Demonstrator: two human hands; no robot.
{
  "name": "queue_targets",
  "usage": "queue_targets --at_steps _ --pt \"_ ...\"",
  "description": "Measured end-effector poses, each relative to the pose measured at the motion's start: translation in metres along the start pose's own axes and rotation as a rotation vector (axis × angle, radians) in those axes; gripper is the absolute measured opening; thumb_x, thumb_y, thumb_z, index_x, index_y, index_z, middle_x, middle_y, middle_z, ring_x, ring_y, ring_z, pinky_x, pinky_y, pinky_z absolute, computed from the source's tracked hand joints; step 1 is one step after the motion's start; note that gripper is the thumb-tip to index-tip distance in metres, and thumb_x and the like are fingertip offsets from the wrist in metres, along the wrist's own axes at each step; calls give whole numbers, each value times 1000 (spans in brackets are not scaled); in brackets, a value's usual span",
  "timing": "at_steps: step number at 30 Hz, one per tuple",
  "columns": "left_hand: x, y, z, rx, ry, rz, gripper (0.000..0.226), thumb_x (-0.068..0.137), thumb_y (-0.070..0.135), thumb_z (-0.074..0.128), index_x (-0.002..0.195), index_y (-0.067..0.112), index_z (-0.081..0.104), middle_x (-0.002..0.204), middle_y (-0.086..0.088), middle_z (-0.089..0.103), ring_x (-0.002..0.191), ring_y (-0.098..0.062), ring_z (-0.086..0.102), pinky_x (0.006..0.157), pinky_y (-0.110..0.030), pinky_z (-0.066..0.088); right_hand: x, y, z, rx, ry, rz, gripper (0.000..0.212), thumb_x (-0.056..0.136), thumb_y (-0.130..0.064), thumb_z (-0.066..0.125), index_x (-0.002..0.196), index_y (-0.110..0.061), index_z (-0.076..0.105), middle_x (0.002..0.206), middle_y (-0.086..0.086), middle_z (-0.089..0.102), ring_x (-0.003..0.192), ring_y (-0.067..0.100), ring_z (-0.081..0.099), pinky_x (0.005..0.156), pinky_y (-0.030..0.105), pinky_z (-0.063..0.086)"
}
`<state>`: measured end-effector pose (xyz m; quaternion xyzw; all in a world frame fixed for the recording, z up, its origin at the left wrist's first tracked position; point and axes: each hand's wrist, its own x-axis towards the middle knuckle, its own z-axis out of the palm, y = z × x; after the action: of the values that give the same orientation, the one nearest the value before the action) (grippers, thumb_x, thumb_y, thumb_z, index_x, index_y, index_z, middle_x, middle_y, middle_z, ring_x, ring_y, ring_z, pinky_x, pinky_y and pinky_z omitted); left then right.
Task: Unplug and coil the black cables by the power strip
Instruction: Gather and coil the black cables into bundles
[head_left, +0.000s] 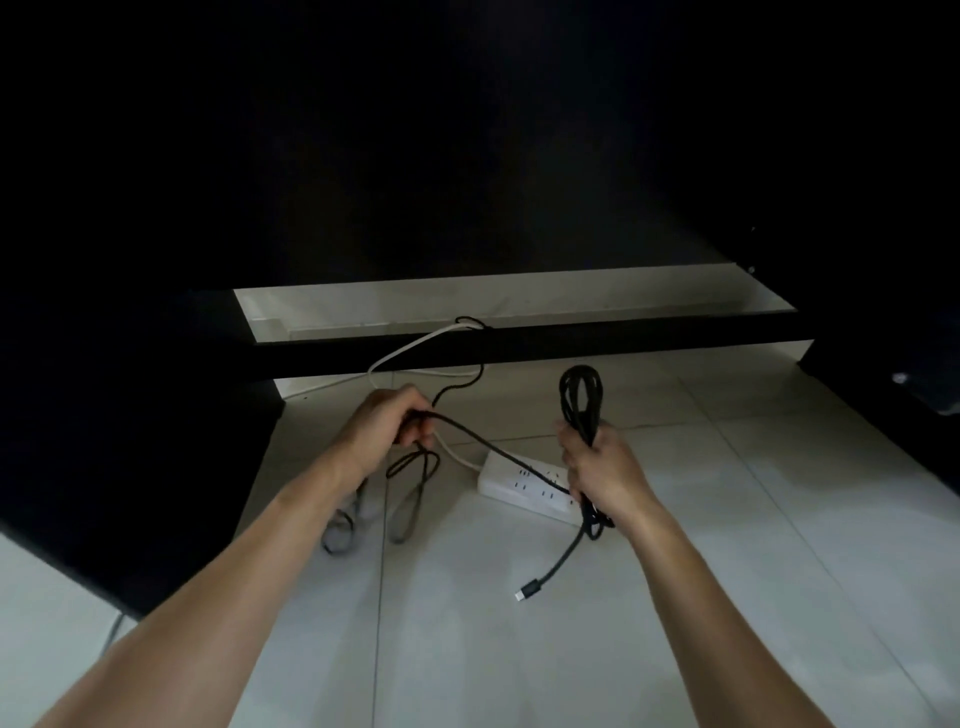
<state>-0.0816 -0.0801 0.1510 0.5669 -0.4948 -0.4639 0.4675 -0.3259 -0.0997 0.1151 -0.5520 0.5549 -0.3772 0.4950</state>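
- Right hand: fingers curled tight around the coiled black cable; loops stand above the fingers.
- Left hand: fingers pinch the cable's free run.
- Power strip: just beside the right fingers, on the floor.

A pale floor of large glossy tiles with thin dark grout lines carries everything here. A white rectangular plastic power strip lies flat on it between the hands, nearer the right hand. Its white round cord runs over the tiles beyond the left hand, toward a black horizontal bar. Just below the left hand, loops of thin black cable rest on the tiles. Whether the small black plug end below the right hand touches the floor cannot be told.
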Motion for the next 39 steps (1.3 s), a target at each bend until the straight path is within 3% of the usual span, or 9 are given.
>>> queue_targets --at_steps 5,10,14,17,20,26,32,35,39 --pt "2 -9 8 284 -137 57 31 96 7 48 79 19 70 60 0 58 59 -13 53 66 -27 42 -1 -3 1 -289 -102 25 15 100 -29 56 95 -17 62 73 0 61 48 10 50 45 23 43" --pt "-1 -3 26 469 -328 76 24 99 15 48 97 24 71 66 18 62 61 7 55 64 -9 42 -13 -10 12 -82 -136 -30 18 99 -34 58 108 -21 67 92 2 69 71 11 64 61 21 49" --pt "-3 -8 36 472 -362 94 20 100 17 49 93 17 67 69 12 67 66 -1 62 67 -15 47 -16 -14 19 16 -308 -74 21 104 -20 49 110 -14 67 100 0 78 95 11 74 89 30 54" --pt "-3 -11 40 485 -317 100 12 98 16 54 94 14 65 73 1 70 66 -7 64 66 -19 51 -20 -17 16 78 -369 25 27 105 -25 45 116 -11 65 98 8 78 70 21 72 71 31 56" --pt "-2 -14 40 613 -276 149 19 96 10 51 88 15 68 80 -6 72 68 -7 63 67 -20 51 -24 -14 15 158 -338 131 33 104 -34 47 110 -10 68 84 10 76 47 15 48 54 32 47" --pt "0 -26 44 835 -212 177 24 92 18 50 74 35 52 75 9 59 74 -15 60 66 -32 50 -31 -16 22 19 -373 108 47 95 -59 51 97 -14 67 66 4 65 44 15 43 47 26 43" --pt "7 -34 29 583 154 125 10 91 34 58 86 26 55 96 -2 57 86 -19 58 78 -28 47 -27 -10 18 100 -195 57 23 97 -34 60 81 -18 60 56 -1 57 40 13 39 50 31 40" --pt "6 -44 10 544 158 -88 22 91 46 58 87 25 60 89 3 67 82 -16 63 77 -29 51 -22 -7 10 145 -124 101 19 98 -31 59 86 -16 59 61 2 57 39 12 39 50 31 39" --pt "1 -55 13 303 129 -176 21 92 34 62 94 14 69 84 -5 70 64 -13 63 69 -29 53 -23 -6 9 149 -157 149 19 99 -31 58 100 -12 60 67 4 63 39 12 37 45 28 39"
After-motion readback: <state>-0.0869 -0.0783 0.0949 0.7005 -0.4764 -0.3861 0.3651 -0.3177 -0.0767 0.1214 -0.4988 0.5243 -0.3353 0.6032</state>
